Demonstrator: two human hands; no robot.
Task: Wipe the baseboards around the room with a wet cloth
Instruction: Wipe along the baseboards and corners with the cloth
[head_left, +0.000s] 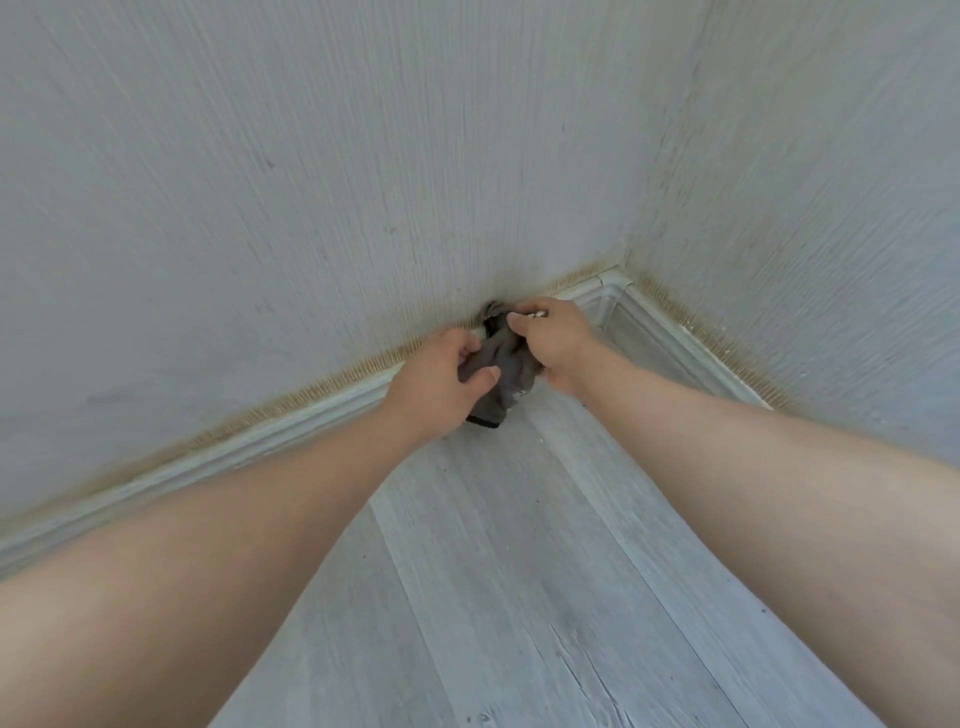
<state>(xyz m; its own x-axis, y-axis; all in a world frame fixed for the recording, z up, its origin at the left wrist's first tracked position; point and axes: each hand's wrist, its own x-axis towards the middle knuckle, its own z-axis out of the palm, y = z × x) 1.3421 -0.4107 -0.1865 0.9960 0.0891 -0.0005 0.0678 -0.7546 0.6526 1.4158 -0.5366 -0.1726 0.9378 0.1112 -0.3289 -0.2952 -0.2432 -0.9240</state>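
A dark grey cloth (506, 371) hangs bunched between both my hands, right in front of the pale baseboard (291, 421) near a room corner. My left hand (434, 387) grips the cloth's left side, thumb curled over it. My right hand (553, 340) pinches its upper right part with fingers and thumb. The cloth's top edge touches the baseboard's upper lip; its lower end dangles toward the floor. The baseboard runs from lower left up to the corner piece (613, 299), then down the right wall (691, 353).
Textured grey-white walls (311, 182) meet at the corner, with a brownish dirty band just above the baseboard. Light grey wood-look floor (493, 571) spreads between my forearms, with a few dark specks on it.
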